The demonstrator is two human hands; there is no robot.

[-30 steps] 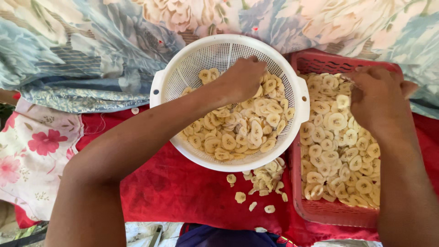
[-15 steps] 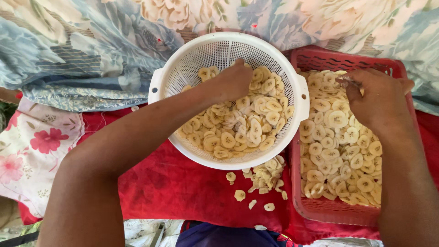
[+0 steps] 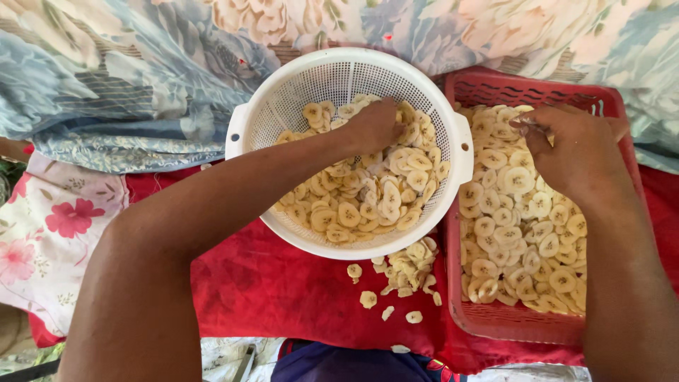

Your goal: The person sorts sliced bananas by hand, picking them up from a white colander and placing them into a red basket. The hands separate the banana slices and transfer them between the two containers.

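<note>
Banana slices (image 3: 368, 194) meet the left hand's (image 3: 375, 127) curled fingers; right hand (image 3: 573, 152) pinches slices over the red basket (image 3: 537, 329)

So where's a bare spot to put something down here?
The red cloth left of the spilled banana slices, below the white colander, is bare. The flowered cloth at far left is free too. The colander and red basket are full of slices, with hands in both.
</note>
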